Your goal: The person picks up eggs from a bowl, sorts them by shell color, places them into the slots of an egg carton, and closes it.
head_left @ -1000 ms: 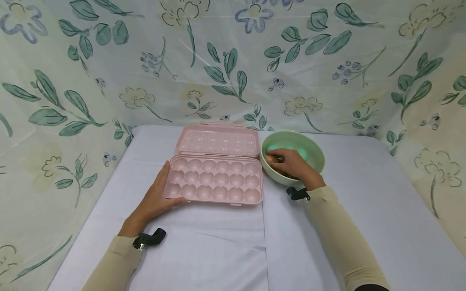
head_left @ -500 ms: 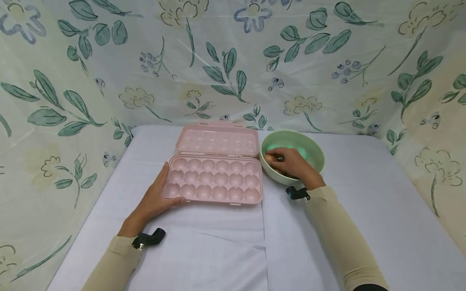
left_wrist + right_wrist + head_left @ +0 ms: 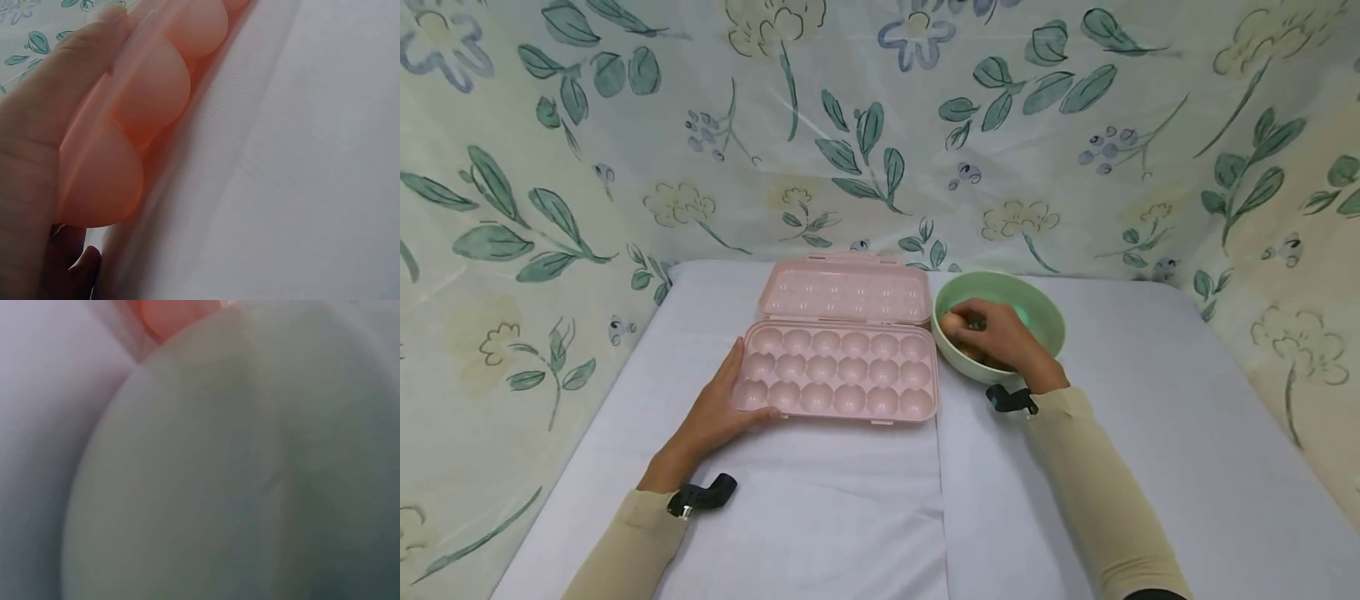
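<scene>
A pink plastic egg box [image 3: 835,371] lies open on the table, its rows of round cups holding nothing. My left hand [image 3: 718,412] grips its left end; the thumb [image 3: 75,62] lies along the rim in the left wrist view, fingertips lower down by the cups. Right of the box stands a light green bowl [image 3: 1047,310]. Inside it my right hand [image 3: 1003,333] pinches a brown egg [image 3: 953,325] near the left rim. More brown eggs [image 3: 972,352] show partly under that hand. The right wrist view is mostly filled by the bowl's blurred outer wall [image 3: 169,475].
The box's hinged lid [image 3: 850,292] lies back behind the cups, close to the bowl. A white cloth [image 3: 820,517] with creases covers the table. Floral fabric [image 3: 865,125] hangs behind the table and on both sides. Each wrist carries a small black camera [image 3: 703,496].
The brown egg in my right hand shows more fully now, a little higher in the bowl. My left hand keeps its hold on the egg box. The head view has shifted slightly.
</scene>
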A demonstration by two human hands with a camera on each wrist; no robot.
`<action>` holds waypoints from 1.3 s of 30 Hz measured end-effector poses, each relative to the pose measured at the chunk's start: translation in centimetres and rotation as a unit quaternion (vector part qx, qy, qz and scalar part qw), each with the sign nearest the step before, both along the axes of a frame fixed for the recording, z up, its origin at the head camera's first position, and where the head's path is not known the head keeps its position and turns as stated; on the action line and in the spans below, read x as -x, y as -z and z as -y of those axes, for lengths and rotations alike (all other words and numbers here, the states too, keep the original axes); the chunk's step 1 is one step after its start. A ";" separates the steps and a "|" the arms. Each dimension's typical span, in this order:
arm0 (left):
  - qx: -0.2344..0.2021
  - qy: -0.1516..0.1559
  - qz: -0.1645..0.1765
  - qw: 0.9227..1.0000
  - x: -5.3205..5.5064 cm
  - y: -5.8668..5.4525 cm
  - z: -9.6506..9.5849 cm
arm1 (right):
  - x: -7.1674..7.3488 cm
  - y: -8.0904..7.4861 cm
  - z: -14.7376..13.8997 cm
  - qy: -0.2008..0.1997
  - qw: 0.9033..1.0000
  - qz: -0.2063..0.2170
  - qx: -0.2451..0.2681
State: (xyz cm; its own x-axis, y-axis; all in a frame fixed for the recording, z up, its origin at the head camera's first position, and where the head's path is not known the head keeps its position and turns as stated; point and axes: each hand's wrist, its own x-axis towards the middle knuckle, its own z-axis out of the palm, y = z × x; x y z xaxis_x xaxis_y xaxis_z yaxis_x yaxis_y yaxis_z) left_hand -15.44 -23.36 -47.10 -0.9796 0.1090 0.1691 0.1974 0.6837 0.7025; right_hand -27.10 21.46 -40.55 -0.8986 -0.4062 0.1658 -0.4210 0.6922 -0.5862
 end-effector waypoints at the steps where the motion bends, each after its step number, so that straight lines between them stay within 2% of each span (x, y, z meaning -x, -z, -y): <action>1: 0.003 0.000 0.000 1.000 -0.1 0.1 0.0 | -0.2 0.1 0.1 0.000 1.000 -0.002 0.006; 10: 0.006 -0.002 0.008 1.000 -1.1 0.7 0.2 | -1.3 0.4 0.5 0.012 0.999 0.004 0.040; 19: 0.016 -0.004 -0.011 1.000 -0.1 0.1 0.5 | -1.3 -1.0 0.8 0.013 0.997 -0.031 0.066; 25: 0.009 0.000 0.002 1.000 -0.3 0.4 0.3 | -2.3 -0.9 0.6 0.008 0.995 -0.027 0.092; 29: 0.003 -0.003 -0.002 1.000 -0.2 0.3 0.0 | -2.6 -1.0 0.6 0.010 0.993 -0.036 0.113; 39: 0.003 0.001 -0.007 1.000 0.2 0.2 0.0 | -3.7 -2.3 1.2 0.004 0.989 -0.041 0.141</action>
